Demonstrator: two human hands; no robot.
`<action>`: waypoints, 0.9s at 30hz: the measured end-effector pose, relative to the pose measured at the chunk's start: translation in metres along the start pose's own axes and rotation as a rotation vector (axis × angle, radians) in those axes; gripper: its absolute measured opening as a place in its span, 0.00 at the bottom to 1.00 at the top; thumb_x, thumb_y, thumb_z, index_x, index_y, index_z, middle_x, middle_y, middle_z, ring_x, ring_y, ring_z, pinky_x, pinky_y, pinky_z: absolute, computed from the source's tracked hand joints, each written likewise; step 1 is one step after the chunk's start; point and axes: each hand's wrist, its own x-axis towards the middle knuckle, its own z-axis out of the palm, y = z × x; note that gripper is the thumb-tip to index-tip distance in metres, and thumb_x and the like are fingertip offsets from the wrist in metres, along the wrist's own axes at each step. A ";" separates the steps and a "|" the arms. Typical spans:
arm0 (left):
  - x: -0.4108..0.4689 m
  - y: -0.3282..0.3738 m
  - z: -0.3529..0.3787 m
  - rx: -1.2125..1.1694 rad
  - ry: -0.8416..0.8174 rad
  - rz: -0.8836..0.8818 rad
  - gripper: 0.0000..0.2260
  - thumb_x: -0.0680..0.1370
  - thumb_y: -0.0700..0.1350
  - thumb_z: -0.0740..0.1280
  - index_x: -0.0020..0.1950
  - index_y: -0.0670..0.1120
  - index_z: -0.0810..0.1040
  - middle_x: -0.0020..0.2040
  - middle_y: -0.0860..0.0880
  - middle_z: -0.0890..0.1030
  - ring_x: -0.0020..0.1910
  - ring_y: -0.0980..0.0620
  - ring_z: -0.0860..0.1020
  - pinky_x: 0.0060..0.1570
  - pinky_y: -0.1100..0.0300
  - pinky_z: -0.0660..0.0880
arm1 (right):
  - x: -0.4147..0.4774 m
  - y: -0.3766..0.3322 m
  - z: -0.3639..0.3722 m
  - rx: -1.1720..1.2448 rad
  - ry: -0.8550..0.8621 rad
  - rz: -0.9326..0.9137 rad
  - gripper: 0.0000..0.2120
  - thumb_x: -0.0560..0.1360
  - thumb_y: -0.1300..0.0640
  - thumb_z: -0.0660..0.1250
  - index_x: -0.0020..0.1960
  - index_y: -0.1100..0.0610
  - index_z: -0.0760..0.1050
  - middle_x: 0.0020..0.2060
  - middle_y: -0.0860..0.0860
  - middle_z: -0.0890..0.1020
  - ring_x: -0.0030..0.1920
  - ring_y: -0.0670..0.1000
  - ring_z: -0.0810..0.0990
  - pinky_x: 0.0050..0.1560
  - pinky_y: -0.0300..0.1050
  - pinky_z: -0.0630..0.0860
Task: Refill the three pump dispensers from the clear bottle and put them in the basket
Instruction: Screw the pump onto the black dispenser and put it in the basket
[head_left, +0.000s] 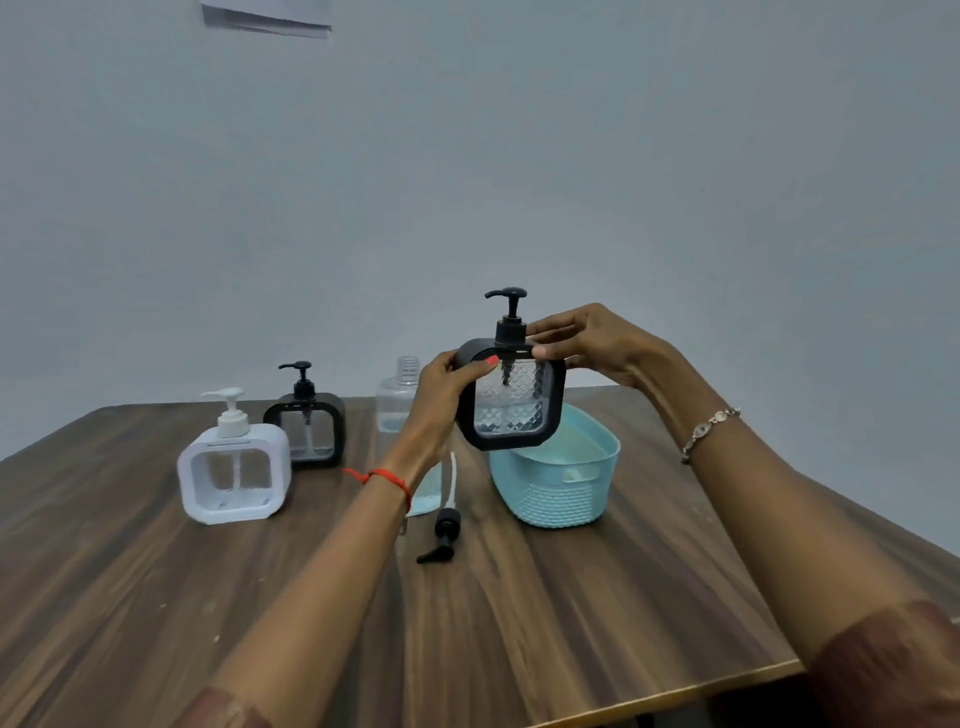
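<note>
A black-framed pump dispenser (511, 400) with a clear patterned body is held in the air above the light blue basket (558, 491). My left hand (449, 387) grips its left upper corner, and my right hand (587, 340) pinches its top by the pump collar. A second black dispenser (306, 423) and a white dispenser (234, 470) stand on the table at the left. The clear bottle (397, 400), uncapped, stands behind my left hand, partly hidden by my arm. Its black pump cap with tube (444, 532) lies loose on the table.
The wooden table (571, 613) has its front right edge close to my right arm. A plain grey wall rises behind the table. The basket sits right of centre and looks to hold nothing.
</note>
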 end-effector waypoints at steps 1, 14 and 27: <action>0.007 -0.001 0.006 0.035 -0.021 -0.013 0.15 0.74 0.41 0.68 0.59 0.38 0.76 0.46 0.48 0.82 0.39 0.59 0.81 0.35 0.69 0.75 | 0.002 0.003 -0.008 -0.014 0.017 0.007 0.12 0.69 0.68 0.71 0.46 0.53 0.80 0.42 0.50 0.83 0.44 0.45 0.82 0.44 0.39 0.78; 0.089 -0.055 0.031 0.473 -0.112 -0.036 0.12 0.75 0.43 0.69 0.57 0.40 0.79 0.49 0.47 0.79 0.48 0.51 0.75 0.46 0.63 0.67 | 0.057 0.082 -0.040 -0.091 0.084 0.097 0.16 0.71 0.67 0.69 0.59 0.62 0.77 0.56 0.61 0.80 0.54 0.53 0.77 0.62 0.53 0.72; 0.102 -0.112 0.021 0.749 -0.085 -0.063 0.09 0.71 0.44 0.72 0.50 0.47 0.81 0.47 0.50 0.74 0.55 0.47 0.69 0.54 0.59 0.69 | 0.081 0.145 -0.033 -0.218 -0.030 0.114 0.17 0.69 0.67 0.71 0.57 0.59 0.78 0.55 0.58 0.81 0.57 0.52 0.75 0.55 0.42 0.67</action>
